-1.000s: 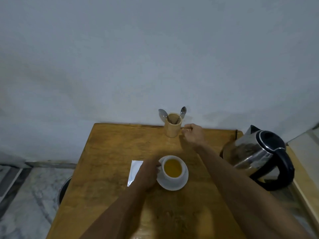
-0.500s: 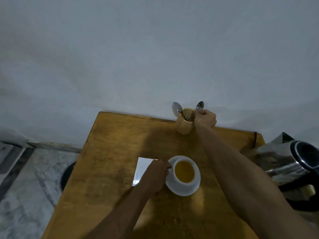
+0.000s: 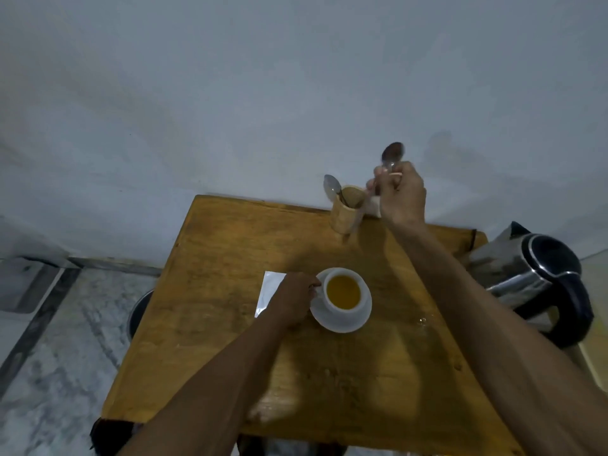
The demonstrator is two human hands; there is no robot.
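Note:
A white cup of amber tea [image 3: 343, 291] stands on a white saucer [image 3: 342, 322] in the middle of the wooden table [image 3: 204, 324]. My left hand [image 3: 294, 299] grips the cup's left side, where the handle is hidden. At the table's far edge stands a bamboo holder [image 3: 345, 215] with one spoon [image 3: 331, 187] leaning in it. My right hand [image 3: 399, 192] pinches a second metal spoon [image 3: 392, 154] by its handle, lifted just above and right of the holder, bowl pointing up.
A steel electric kettle [image 3: 526, 274] with a black lid and handle sits at the table's right edge. A white sachet [image 3: 269, 287] lies partly under my left hand. A grey wall rises behind; a marble floor and a dark round bin [image 3: 136, 311] lie to the left.
My right hand went from beside the holder to the right spoon, gripped it and raised it out. My left hand stayed on the cup. The camera shifted left.

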